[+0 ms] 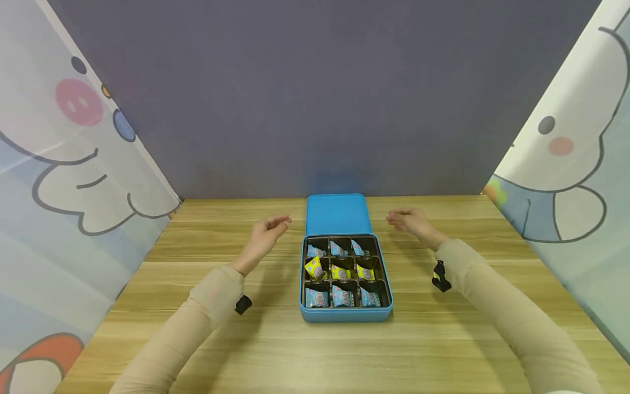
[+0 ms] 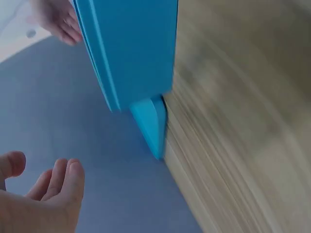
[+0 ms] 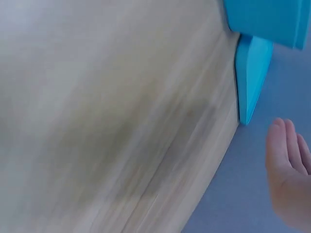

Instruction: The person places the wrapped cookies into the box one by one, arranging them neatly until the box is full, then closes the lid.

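Observation:
A blue tin box (image 1: 345,315) stands on the table with its lid (image 1: 338,214) folded back flat behind it. Its dark divided tray holds small wrapped candies in rows: blue wrappers (image 1: 316,298) in the front and back rows, yellow wrappers (image 1: 340,272) in the middle. One yellow candy (image 1: 315,268) at the middle left sits tilted, higher than its neighbours. To the left of the box my left hand (image 1: 264,239) hovers with relaxed, slightly bent fingers, holding nothing. My right hand (image 1: 415,224) is raised on the other side near the lid, fingers extended and holding nothing.
The wooden table (image 1: 197,328) ends at a dark grey panel (image 1: 325,98) behind the lid. Cartoon-printed panels (image 1: 556,126) border both sides. A black strap piece (image 1: 441,276) hangs below the right wrist, another black piece (image 1: 243,304) below the left.

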`<state>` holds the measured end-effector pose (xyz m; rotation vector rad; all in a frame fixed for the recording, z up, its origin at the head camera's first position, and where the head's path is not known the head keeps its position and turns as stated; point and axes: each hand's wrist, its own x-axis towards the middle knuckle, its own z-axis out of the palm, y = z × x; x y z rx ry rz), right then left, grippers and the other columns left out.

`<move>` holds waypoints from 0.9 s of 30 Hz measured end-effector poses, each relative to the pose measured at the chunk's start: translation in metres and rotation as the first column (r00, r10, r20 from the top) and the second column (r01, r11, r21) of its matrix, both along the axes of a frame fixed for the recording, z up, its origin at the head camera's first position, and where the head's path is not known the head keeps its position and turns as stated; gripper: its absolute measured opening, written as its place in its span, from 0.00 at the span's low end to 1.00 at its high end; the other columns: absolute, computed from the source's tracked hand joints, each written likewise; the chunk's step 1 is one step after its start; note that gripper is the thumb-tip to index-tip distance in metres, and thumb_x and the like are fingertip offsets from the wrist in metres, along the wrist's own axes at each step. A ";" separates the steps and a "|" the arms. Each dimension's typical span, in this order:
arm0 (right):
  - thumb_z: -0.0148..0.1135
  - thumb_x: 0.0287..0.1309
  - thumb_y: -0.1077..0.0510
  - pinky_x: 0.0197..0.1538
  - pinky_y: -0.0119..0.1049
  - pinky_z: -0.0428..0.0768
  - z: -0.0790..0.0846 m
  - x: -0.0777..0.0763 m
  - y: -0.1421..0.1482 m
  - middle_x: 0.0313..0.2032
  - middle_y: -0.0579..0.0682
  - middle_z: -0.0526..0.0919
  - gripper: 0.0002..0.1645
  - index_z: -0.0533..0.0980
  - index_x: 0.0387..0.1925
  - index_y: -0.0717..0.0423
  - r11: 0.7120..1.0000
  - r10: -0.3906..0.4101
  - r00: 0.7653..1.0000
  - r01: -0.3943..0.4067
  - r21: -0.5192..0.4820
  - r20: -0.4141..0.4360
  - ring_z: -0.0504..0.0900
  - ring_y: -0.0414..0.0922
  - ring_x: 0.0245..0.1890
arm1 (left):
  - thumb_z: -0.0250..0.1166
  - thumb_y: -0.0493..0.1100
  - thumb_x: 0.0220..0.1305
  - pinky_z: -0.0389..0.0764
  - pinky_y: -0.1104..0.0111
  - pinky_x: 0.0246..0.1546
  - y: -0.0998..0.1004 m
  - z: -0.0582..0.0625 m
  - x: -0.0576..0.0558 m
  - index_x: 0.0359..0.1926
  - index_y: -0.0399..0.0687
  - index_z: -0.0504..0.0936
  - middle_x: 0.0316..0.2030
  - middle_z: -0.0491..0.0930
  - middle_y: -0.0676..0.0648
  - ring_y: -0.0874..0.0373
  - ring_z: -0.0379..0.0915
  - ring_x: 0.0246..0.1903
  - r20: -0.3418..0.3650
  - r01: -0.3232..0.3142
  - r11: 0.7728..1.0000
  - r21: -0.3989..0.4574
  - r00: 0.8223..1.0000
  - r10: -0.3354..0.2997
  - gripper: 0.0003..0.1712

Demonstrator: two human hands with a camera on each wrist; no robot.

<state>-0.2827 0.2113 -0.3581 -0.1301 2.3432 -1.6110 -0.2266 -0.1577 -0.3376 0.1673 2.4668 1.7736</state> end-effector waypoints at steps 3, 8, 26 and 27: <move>0.38 0.68 0.62 0.66 0.45 0.63 0.002 -0.009 0.002 0.64 0.67 0.59 0.28 0.52 0.65 0.72 1.000 0.007 0.999 -0.007 -0.003 0.043 0.61 0.58 0.64 | 0.50 0.49 0.68 0.66 0.56 0.62 -0.002 0.002 -0.022 0.63 0.44 0.64 0.61 0.67 0.43 0.49 0.63 0.61 0.081 0.024 1.000 -0.002 0.996 -0.024 0.26; 0.37 0.67 0.64 0.67 0.46 0.62 -0.001 -0.024 0.001 0.65 0.66 0.57 0.28 0.52 0.65 0.71 1.000 0.015 0.997 -0.016 0.013 0.076 0.59 0.57 0.65 | 0.46 0.49 0.70 0.62 0.60 0.65 0.000 -0.003 -0.061 0.66 0.39 0.57 0.65 0.60 0.40 0.48 0.57 0.64 0.192 0.087 0.996 0.001 0.978 -0.086 0.30; 0.39 0.69 0.56 0.68 0.48 0.58 -0.015 -0.062 -0.035 0.66 0.66 0.53 0.33 0.47 0.67 0.71 0.992 -0.071 0.982 0.089 -0.095 0.172 0.55 0.58 0.67 | 0.34 0.53 0.72 0.53 0.57 0.69 0.029 -0.027 -0.121 0.69 0.36 0.47 0.68 0.50 0.35 0.42 0.46 0.68 0.344 0.024 0.991 0.133 0.936 -0.069 0.33; 0.39 0.69 0.55 0.69 0.48 0.58 -0.016 -0.062 -0.037 0.66 0.66 0.52 0.33 0.46 0.67 0.71 0.991 -0.070 0.981 0.089 -0.099 0.180 0.54 0.58 0.67 | 0.35 0.53 0.72 0.53 0.58 0.69 0.030 -0.037 -0.127 0.69 0.36 0.47 0.67 0.51 0.35 0.43 0.47 0.68 0.336 0.023 0.989 0.144 0.939 -0.071 0.34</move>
